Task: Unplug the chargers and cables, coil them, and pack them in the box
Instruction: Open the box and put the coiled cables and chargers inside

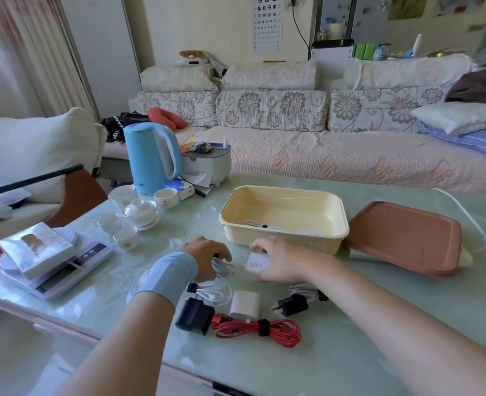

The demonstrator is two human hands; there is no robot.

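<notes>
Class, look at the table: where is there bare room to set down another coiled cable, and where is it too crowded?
Bare: the near right tabletop, right of the red cable and in front of the pink lid; also most of the box floor. Crowded: around both hands and the far left tea set.

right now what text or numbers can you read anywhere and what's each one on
"120W": white charger held in the right hand.
Rows of "E" symbols: eye chart on the wall.
Blue kettle base label: too small to read.
Kitchen scale panel: blurred.
Black garment lettering: unreadable.
</notes>
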